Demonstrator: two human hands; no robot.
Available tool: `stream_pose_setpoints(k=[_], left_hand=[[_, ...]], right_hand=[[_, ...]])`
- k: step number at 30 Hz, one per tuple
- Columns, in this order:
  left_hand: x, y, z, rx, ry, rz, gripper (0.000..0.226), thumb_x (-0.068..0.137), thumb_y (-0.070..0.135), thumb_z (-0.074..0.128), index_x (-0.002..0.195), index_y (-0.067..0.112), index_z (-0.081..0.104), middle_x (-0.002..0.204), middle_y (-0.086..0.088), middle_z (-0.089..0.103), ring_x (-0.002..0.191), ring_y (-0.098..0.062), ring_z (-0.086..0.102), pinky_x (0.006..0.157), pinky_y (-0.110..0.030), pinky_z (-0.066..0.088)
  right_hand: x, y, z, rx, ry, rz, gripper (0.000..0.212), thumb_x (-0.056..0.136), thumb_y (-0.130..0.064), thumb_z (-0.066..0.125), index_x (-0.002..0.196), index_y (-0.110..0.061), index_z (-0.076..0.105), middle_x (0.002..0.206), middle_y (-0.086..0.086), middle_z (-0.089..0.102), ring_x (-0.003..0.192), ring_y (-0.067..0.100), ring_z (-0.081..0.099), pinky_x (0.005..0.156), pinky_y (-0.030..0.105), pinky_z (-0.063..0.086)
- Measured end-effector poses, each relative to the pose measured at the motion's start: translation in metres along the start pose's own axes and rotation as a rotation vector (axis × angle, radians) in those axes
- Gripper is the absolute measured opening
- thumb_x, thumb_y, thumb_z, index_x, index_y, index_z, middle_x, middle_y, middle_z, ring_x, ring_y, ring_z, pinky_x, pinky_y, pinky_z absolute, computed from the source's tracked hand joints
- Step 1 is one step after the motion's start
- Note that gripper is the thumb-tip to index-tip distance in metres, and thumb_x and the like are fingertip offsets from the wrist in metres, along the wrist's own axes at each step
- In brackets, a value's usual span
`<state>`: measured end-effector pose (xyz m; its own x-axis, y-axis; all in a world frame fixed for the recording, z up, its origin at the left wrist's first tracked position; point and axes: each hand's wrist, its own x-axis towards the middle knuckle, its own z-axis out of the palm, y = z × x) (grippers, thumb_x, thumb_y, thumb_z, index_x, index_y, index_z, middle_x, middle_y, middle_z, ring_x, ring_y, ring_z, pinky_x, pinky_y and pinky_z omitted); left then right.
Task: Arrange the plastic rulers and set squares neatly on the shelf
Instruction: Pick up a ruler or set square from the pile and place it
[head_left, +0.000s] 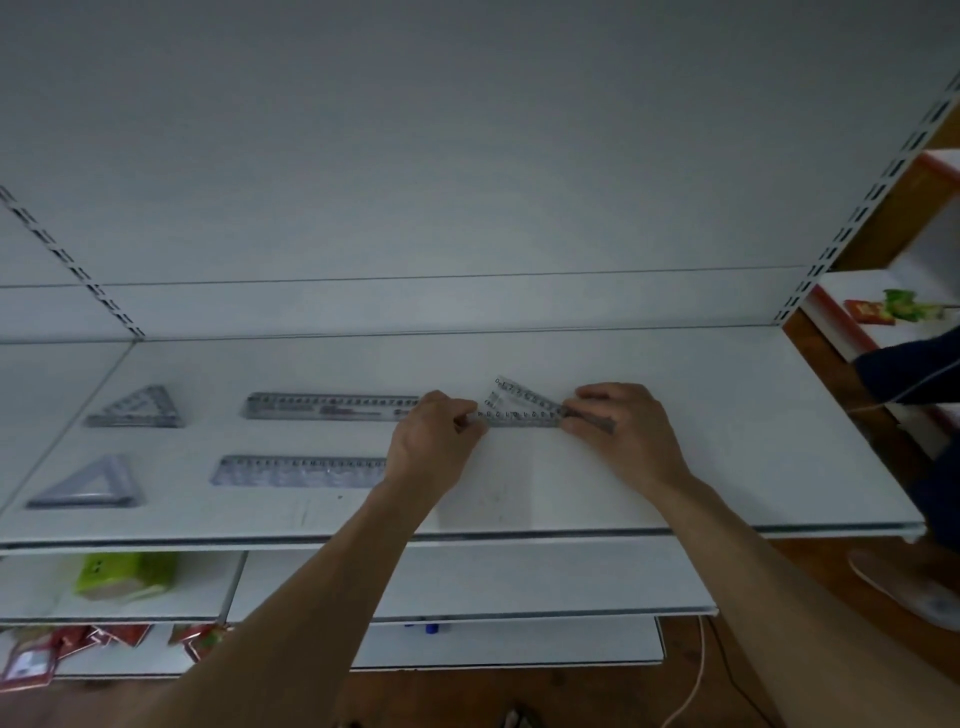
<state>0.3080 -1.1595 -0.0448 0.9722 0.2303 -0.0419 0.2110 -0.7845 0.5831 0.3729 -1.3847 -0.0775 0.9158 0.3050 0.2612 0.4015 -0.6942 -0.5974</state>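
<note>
My left hand (434, 434) and right hand (626, 423) each pinch an end of the set square (522, 405); an uneven release could skew it

Both forearms (322, 597) are bare along their whole visible length, as are the left hand (434, 439) and right hand (626, 431).

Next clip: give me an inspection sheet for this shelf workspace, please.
Surface: white shelf, faint scuffs near front.
Job's things: back set square, front set square at left; back ruler, front ruler beside them; clear set square held further right.
Clutter: green pack, red packets on lower shelves.
Grippers: left hand, right hand each pinch an end of the clear set square.
Cables: pale cable on floor, lower right.
Surroundings: neighbouring shelf unit, another person's dark sleeve at right.
</note>
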Motion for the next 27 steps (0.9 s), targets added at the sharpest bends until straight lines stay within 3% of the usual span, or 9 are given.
stream_pose_setpoints(k=[6, 11, 17, 21, 27], left_hand=[[0.0025, -0.0010, 0.0014, -0.008, 0.005, 0.002, 0.031, 0.092, 0.034, 0.059, 0.121, 0.022, 0.065, 0.109, -0.001, 0.057, 0.100, -0.019, 0.057, 0.080, -0.022, 0.037], [0.0029, -0.0031, 0.0028, -0.019, 0.021, -0.020, 0.032, 0.090, 0.036, 0.062, 0.119, 0.022, 0.065, 0.108, 0.001, 0.060, 0.093, -0.012, 0.054, 0.079, -0.020, 0.037], [0.0027, -0.0050, 0.0033, -0.039, 0.040, -0.037, 0.025, 0.089, 0.034, 0.064, 0.110, 0.022, 0.068, 0.103, 0.002, 0.063, 0.089, -0.011, 0.055, 0.078, -0.021, 0.039], [0.0035, -0.0041, 0.0035, -0.039, 0.038, -0.033, 0.023, 0.089, 0.033, 0.065, 0.107, 0.021, 0.069, 0.102, 0.002, 0.064, 0.091, -0.013, 0.058, 0.078, -0.024, 0.043], [0.0037, -0.0046, 0.0033, -0.051, 0.037, -0.037, 0.024, 0.088, 0.035, 0.065, 0.107, 0.022, 0.069, 0.102, 0.003, 0.064, 0.092, -0.013, 0.058, 0.078, -0.024, 0.044]], right_hand=[[0.0002, -0.0003, 0.0008, -0.020, 0.011, 0.000, 0.026, 0.079, -0.034, 0.075, 0.101, -0.021, 0.075, 0.109, -0.002, 0.069, 0.105, 0.022, 0.057, 0.096, 0.036, 0.044], [-0.0016, 0.0007, -0.0005, 0.008, -0.011, 0.008, 0.035, 0.076, -0.034, 0.077, 0.105, -0.016, 0.073, 0.111, -0.001, 0.067, 0.107, 0.017, 0.055, 0.097, 0.025, 0.040], [-0.0019, -0.0017, -0.0004, 0.014, -0.008, 0.004, 0.020, 0.079, -0.029, 0.076, 0.097, -0.020, 0.077, 0.110, 0.000, 0.069, 0.106, 0.020, 0.056, 0.097, 0.028, 0.041], [-0.0022, -0.0011, -0.0015, 0.038, -0.008, 0.026, 0.018, 0.079, -0.028, 0.076, 0.095, -0.020, 0.077, 0.110, 0.000, 0.069, 0.105, 0.018, 0.056, 0.095, 0.020, 0.036], [-0.0021, -0.0042, -0.0037, 0.055, -0.018, 0.042, 0.018, 0.079, -0.028, 0.076, 0.095, -0.021, 0.077, 0.110, -0.002, 0.068, 0.106, 0.016, 0.055, 0.096, 0.020, 0.034]])
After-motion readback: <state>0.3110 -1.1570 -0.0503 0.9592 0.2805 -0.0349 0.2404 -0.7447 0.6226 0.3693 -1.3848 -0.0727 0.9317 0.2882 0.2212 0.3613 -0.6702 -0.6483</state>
